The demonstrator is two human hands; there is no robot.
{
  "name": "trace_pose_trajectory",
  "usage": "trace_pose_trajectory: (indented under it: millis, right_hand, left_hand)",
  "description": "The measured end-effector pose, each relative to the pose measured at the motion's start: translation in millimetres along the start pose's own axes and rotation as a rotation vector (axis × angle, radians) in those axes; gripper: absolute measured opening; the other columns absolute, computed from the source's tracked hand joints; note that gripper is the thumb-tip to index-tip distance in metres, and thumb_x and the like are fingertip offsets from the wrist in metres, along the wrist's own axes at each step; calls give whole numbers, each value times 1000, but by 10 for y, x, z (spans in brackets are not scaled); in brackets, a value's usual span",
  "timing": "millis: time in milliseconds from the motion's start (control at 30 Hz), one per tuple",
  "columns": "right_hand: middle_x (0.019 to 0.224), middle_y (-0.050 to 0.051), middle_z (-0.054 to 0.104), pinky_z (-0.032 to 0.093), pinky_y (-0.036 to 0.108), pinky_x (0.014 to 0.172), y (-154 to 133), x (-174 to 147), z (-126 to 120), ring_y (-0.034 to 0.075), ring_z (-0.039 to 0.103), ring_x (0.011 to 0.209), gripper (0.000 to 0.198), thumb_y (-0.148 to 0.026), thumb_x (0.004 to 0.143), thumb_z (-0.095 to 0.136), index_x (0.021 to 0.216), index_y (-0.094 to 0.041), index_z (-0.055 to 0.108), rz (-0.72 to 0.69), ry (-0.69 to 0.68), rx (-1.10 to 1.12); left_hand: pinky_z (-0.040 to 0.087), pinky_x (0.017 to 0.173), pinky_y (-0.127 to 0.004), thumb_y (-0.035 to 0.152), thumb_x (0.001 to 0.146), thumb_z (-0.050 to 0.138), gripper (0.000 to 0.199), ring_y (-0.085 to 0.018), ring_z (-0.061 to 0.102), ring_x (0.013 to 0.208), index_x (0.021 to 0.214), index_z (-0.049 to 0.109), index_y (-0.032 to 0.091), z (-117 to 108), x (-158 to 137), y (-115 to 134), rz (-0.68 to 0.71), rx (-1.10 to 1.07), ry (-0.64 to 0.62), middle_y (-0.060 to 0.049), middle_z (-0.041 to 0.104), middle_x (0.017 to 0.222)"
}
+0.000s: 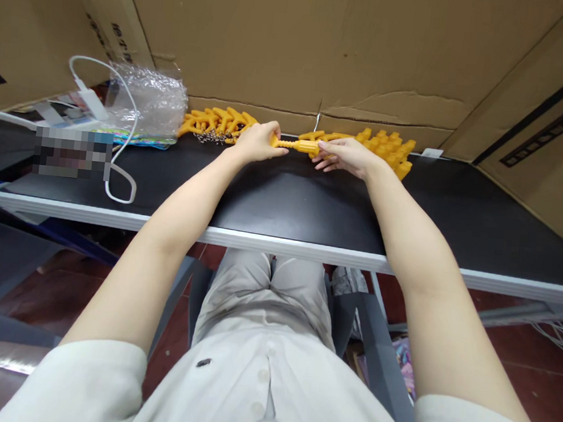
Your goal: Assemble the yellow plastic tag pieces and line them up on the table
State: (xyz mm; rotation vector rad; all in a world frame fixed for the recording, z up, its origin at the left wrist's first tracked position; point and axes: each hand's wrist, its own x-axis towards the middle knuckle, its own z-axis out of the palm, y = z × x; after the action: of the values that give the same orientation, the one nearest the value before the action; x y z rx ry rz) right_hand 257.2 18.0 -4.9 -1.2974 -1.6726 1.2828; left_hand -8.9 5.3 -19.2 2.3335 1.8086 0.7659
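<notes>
Between my hands, above the back of the black table, a yellow threaded plastic rod [287, 144] lies level. My left hand [258, 142] is closed round its left end, which the fingers partly hide. At the other end, my right hand [346, 156] grips a wider yellow plastic sleeve [307, 148] that meets the rod. Behind my left hand is a row of yellow branched plastic pieces [220, 121], with small shiny metal parts [211, 138] in front of them. Beside and behind my right hand stand several yellow knobbed plastic pieces [388, 148], grouped together.
Cardboard walls [289, 44] close off the back and sides. On the left lie a clear plastic bag [147, 99], a white cable [134, 108] with a white plug [93, 104], and colourful flat packets [142, 141]. A metal edge [298, 246] runs along the black tabletop's [302, 206] front.
</notes>
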Motion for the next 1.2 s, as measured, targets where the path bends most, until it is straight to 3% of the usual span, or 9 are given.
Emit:
trace_pose_trajectory:
  millis: [233,567,1033,1200]
  right_hand:
    - [93,10,86,62,22,64,19,27,0,15,79,68,30,-45,104,86,99,-16,78,-2,10,-9]
    - [92,10,85,60,21,63,-5,-2,9,13,78,67,27,-40,109,81,100,-15,77,0,12,-3]
    - [81,9,83,64,27,67,-8,-7,45,20,80,69,43,-61,101,84,103,-20,75,9,22,-26]
    - [84,10,83,64,27,67,-29,11,40,18,80,66,51,-68,108,70,102,-18,75,50,73,-26]
  left_hand:
    - [54,110,-46,46,89,81,44,-34,69,114,123,72,20,6,6,-15,4,-4,7,-9,72,105]
    - [52,112,-46,47,88,81,48,-36,69,118,127,72,20,6,8,-20,-9,-19,-2,-9,72,108]
    - [52,114,-48,43,86,83,48,-36,68,120,128,72,23,7,4,-23,3,-34,4,-8,71,104]
    - [53,114,-47,42,87,83,46,-36,68,119,127,72,22,2,-11,-1,-20,-34,7,-8,70,104]
